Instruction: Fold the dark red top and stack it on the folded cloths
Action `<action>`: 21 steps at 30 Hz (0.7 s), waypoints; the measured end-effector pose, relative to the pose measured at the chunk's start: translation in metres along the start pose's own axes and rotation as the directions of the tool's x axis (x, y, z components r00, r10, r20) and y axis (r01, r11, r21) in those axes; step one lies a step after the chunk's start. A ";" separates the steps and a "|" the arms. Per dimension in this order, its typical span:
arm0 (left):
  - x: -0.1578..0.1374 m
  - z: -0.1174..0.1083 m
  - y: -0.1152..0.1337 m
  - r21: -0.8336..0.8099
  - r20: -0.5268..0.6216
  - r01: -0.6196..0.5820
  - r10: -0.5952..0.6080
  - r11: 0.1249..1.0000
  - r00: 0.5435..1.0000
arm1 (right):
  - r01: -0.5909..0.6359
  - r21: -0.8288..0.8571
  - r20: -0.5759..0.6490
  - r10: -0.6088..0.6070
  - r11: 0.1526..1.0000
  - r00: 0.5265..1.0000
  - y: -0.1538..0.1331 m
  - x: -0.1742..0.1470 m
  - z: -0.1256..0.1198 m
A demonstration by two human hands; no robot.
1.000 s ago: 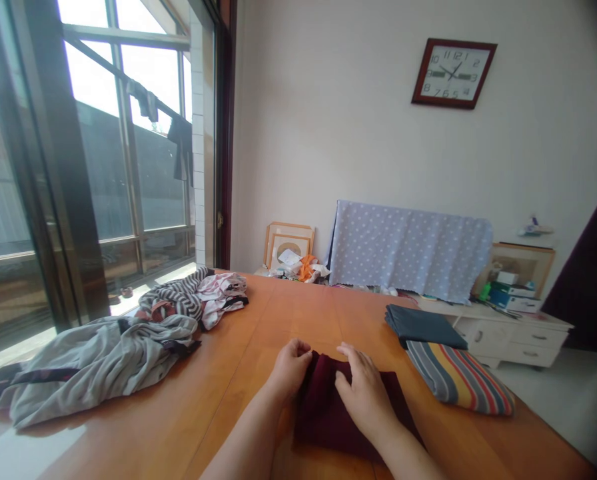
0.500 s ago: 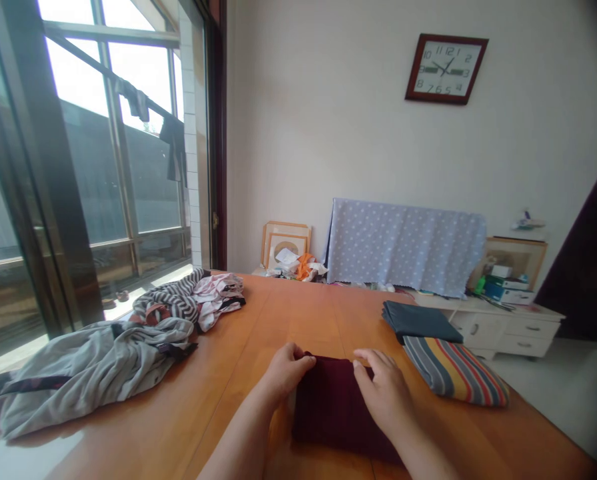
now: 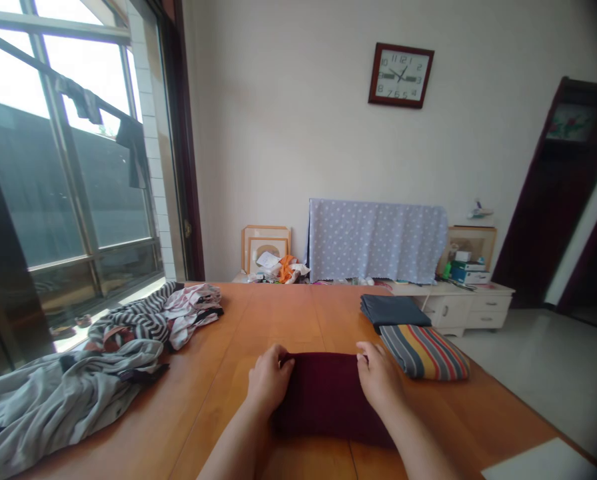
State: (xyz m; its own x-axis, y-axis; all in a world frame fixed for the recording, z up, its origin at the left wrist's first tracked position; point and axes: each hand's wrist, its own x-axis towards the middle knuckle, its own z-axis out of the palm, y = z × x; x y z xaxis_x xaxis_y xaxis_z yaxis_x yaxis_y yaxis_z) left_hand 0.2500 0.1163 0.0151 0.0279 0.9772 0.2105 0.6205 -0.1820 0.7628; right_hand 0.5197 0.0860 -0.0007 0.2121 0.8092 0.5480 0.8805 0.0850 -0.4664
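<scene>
A dark maroon cloth [image 3: 326,400], folded into a rectangle, lies in front of me on the wooden table [image 3: 258,320]. My left hand [image 3: 271,375] pinches its far left corner between thumb and fingers. At the far right corner, my right hand [image 3: 377,375] grips the edge with its thumb and bent fingers. Just beyond my right hand lies a folded cloth with grey, yellow and red stripes [image 3: 423,350]. Behind it is a folded dark blue cloth [image 3: 393,311].
Crumpled clothes lie along the table's left side: a grey garment [image 3: 78,400], a black-and-white striped one [image 3: 138,313] and a pink-and-white one [image 3: 193,310]. A white sheet-like corner [image 3: 548,460] shows at lower right. A white cabinet [image 3: 483,312] stands beyond the table.
My view has turned to the right. The maroon cloth's far edge now looks straighter, with my hands slightly farther apart at its corners.
</scene>
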 end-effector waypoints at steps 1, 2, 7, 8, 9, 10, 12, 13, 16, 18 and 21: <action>0.000 0.001 -0.002 0.066 0.006 0.027 -0.027 0.997 1.000 | -0.008 -0.016 0.024 0.008 1.000 1.000 0.000 -0.001 0.000; 0.001 0.001 -0.002 0.109 0.001 0.036 -0.037 0.993 0.999 | -0.010 -0.030 0.037 0.011 1.000 0.999 0.000 -0.002 -0.001; -0.006 -0.001 0.012 0.149 -0.121 -0.170 0.189 0.974 0.975 | 0.046 0.005 -0.046 -0.046 0.999 0.998 -0.019 -0.003 -0.021; -0.009 -0.002 0.018 0.141 -0.102 -0.237 0.252 0.961 0.962 | 0.060 0.033 -0.044 -0.059 0.998 0.997 -0.025 -0.004 -0.025; -0.014 -0.002 0.026 0.129 -0.059 -0.300 0.310 0.945 0.949 | 0.076 0.059 -0.025 -0.075 0.995 0.997 -0.031 -0.005 -0.028; -0.019 -0.001 0.033 0.119 0.000 -0.361 0.364 0.925 0.932 | 0.095 0.078 0.012 -0.096 0.992 0.995 -0.037 -0.006 -0.029; -0.029 0.003 0.046 0.125 0.139 -0.463 0.447 0.877 0.884 | 0.135 0.084 0.129 -0.145 0.987 0.981 -0.045 -0.011 -0.026; -0.033 0.005 0.051 0.139 0.209 -0.500 0.468 0.855 0.859 | 0.150 0.074 0.199 -0.162 0.986 0.967 -0.046 -0.014 -0.022; -0.041 0.015 0.056 0.210 0.360 -0.529 0.438 0.822 0.824 | 0.161 0.026 0.377 -0.159 0.987 0.913 -0.045 -0.022 -0.010; -0.041 0.021 0.054 0.275 0.398 -0.490 0.366 0.827 0.841 | 0.150 0.000 0.447 -0.134 0.989 0.885 -0.042 -0.025 -0.004; -0.039 0.027 0.048 0.345 0.396 -0.429 0.285 0.835 0.873 | 0.134 -0.020 0.493 -0.107 0.991 0.863 -0.039 -0.027 -0.002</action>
State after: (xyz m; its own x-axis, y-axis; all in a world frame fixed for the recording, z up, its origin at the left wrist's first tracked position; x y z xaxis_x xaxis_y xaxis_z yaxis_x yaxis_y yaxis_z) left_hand 0.2999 0.0720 0.0274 0.5116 0.8444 0.1592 0.7762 -0.5336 0.3359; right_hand 0.4804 0.0598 0.0041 -0.1199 0.9763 0.1802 0.9095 0.1808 -0.3744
